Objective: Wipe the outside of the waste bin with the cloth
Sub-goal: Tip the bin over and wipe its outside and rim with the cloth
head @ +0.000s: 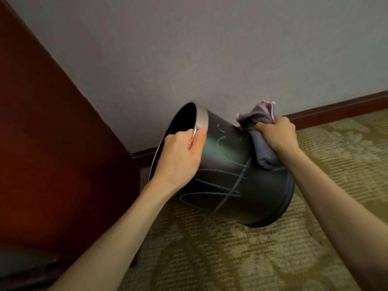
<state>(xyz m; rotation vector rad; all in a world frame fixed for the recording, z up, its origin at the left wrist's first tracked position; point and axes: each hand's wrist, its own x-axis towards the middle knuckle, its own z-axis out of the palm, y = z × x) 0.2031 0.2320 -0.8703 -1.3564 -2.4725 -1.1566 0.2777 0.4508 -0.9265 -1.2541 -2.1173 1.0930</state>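
Observation:
A dark round waste bin [241,181] with a silver rim is tipped over, its mouth pointing up and left, held above the carpet. Pale scribbled lines run across its side. My left hand [180,156] grips the silver rim, thumb on the outside wall, fingers hidden inside. My right hand [277,133] is closed around a bunched grey-purple cloth [262,150], which presses against the bin's upper side near the bottom end. Part of the cloth sticks up above my fist.
A dark red wooden furniture panel [42,143] stands close on the left. Behind the bin rises a grey wall [210,49] with a dark red baseboard [336,108]. Patterned yellow-green carpet [231,253] covers the floor.

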